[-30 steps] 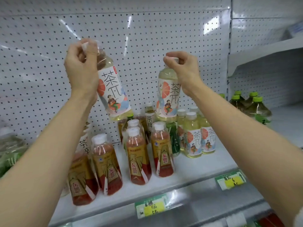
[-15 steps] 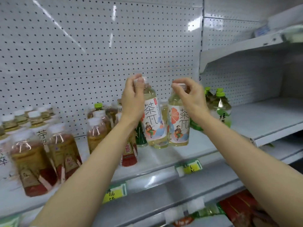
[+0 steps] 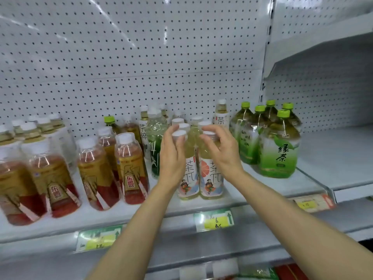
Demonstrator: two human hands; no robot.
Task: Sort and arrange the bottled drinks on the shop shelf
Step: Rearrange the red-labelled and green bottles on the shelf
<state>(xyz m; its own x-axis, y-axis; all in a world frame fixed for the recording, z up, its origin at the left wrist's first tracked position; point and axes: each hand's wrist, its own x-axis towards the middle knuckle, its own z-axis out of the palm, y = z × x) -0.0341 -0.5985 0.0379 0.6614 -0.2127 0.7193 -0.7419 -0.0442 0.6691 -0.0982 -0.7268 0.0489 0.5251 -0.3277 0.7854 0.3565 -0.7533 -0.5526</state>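
White pegboard backs the shop shelf [image 3: 262, 184], and the action sits right in the middle of it. Half a second back both pale tea bottles were coming down toward the shelf, and a second back they were held high against the pegboard; now both stand upright on the shelf, side by side and touching, at the near end of their own row of white-capped bottles. The left tea bottle [image 3: 188, 178] has the left hand [image 3: 171, 156] on its neck, thumb and fingers curled just under the white cap, a light pinch by the look of it. The right tea bottle [image 3: 212, 178] is capped by the right hand [image 3: 224, 150], fingers arched over the top and curled round the neck; whether they press or are already loosening cannot be told.

So what does that mean? Two of the grapefruit-label teas appear to be home with their kind, labels facing out. Left of them stand the red-and-gold bottles [image 3: 131, 170], with a green-patterned bottle [image 3: 155, 150] just beside the left wrist, and that one looks out of place. To the right, near but apart, sits the cluster of green tea bottles [image 3: 278, 152]. Price tags [image 3: 214, 220] hang on the shelf's front rail. Letting go looks like the next call, then that stray green bottle.
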